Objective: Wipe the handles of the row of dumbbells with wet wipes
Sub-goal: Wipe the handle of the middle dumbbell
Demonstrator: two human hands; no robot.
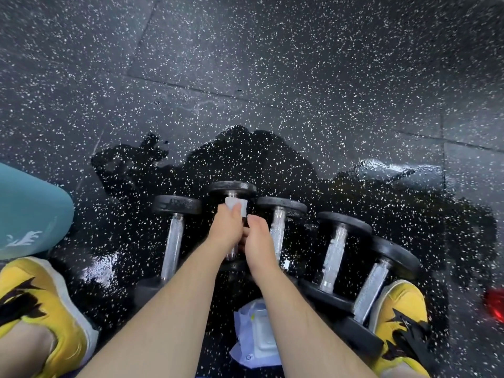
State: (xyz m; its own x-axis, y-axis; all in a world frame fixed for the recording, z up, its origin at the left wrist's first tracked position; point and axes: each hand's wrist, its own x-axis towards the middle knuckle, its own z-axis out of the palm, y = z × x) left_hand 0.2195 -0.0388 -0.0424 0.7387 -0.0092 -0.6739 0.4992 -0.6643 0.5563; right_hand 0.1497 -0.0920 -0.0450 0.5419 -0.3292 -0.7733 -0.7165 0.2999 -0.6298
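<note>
Several black dumbbells with chrome handles lie side by side on the speckled floor. On the second dumbbell from the left [232, 189], my left hand [226, 227] grips the handle with a white wet wipe [236, 208] wrapped round its far end. My right hand [257, 240] curls round the same handle just beside it, nearer to me. The leftmost dumbbell [174, 236], the third dumbbell [278, 227] and two more dumbbells on the right [335, 249] [372, 290] lie untouched. A white pack of wet wipes [256, 336] lies on the floor between my forearms.
My yellow shoes stand at the lower left [41, 309] and lower right [403, 317], the right one touching the last dumbbell. A teal mat edge [30, 211] is at the left. A red object [495, 304] sits at the right edge. The floor around the dumbbells looks wet.
</note>
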